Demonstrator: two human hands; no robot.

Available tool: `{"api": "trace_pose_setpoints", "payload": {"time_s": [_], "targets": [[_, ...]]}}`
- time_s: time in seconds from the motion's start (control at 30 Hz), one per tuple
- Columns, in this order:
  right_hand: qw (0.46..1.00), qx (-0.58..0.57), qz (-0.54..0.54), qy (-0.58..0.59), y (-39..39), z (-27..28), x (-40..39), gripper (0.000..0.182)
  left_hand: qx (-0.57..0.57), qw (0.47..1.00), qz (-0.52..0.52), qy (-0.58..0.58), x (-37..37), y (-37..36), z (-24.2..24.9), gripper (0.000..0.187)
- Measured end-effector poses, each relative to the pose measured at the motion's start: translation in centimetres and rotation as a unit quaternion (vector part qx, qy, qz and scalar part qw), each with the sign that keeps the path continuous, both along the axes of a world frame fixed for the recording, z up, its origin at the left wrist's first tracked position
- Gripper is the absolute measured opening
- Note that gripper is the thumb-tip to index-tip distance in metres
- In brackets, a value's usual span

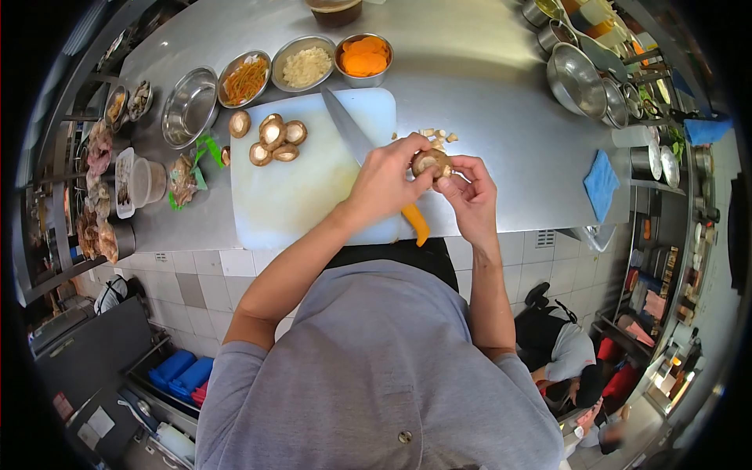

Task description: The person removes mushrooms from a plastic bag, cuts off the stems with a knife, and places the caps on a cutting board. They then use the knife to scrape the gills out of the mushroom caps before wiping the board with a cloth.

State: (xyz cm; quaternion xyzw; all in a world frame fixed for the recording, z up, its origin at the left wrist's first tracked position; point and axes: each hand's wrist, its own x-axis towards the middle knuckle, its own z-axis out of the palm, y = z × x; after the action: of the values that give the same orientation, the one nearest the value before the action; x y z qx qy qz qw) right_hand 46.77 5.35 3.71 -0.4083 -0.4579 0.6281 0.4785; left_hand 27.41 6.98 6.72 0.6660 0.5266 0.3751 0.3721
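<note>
Above the right edge of the white cutting board [313,204], my left hand [389,174] grips a brown mushroom [425,161] by its cap. The fingers of my right hand [472,192] pinch at the pale stem on the mushroom's underside. A knife with a yellow handle [415,225] lies slantwise on the board, its blade [345,125] pointing away and partly hidden behind my left hand. Several brown mushrooms [272,133] sit together at the board's upper left. Small cut-off stems [439,135] are scattered on the steel counter just beyond my hands.
Along the back stand bowls of orange slices [365,59], chopped pale pieces [307,66] and orange-green shreds [245,81], beside a steel bowl [190,110]. A plastic bag [185,180] lies left of the board. Right are a blue cloth [601,186] and a large metal bowl [577,81]. Other people [565,352] are behind, lower right.
</note>
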Motion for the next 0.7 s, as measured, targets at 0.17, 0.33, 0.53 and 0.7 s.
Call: {"api": "trace_pose_setpoints", "payload": {"time_s": [0.17, 0.33, 0.53, 0.7], "targets": [[0.999, -0.004, -0.015, 0.036, 0.5, 0.1, -0.2, 0.039, 0.104, 0.994, -0.018, -0.025, -0.2, -1.2, -0.2, 0.030], [0.998, -0.008, -0.001, 0.061, 0.8, 0.0, -0.4, 0.039, 0.052, 0.997, -0.020, -0.051, -0.9, -1.1, 0.0, 0.030], [0.997, -0.020, -0.003, 0.076, 0.7, -0.4, -0.7, 0.039, 0.013, 0.997, -0.041, -0.059, -1.4, -1.1, 1.0, 0.026], [0.994, -0.032, -0.011, 0.101, 0.5, -1.0, -0.9, 0.033, 0.013, 0.997, -0.065, -0.034, -1.8, -1.0, 0.7, 0.023]]}}
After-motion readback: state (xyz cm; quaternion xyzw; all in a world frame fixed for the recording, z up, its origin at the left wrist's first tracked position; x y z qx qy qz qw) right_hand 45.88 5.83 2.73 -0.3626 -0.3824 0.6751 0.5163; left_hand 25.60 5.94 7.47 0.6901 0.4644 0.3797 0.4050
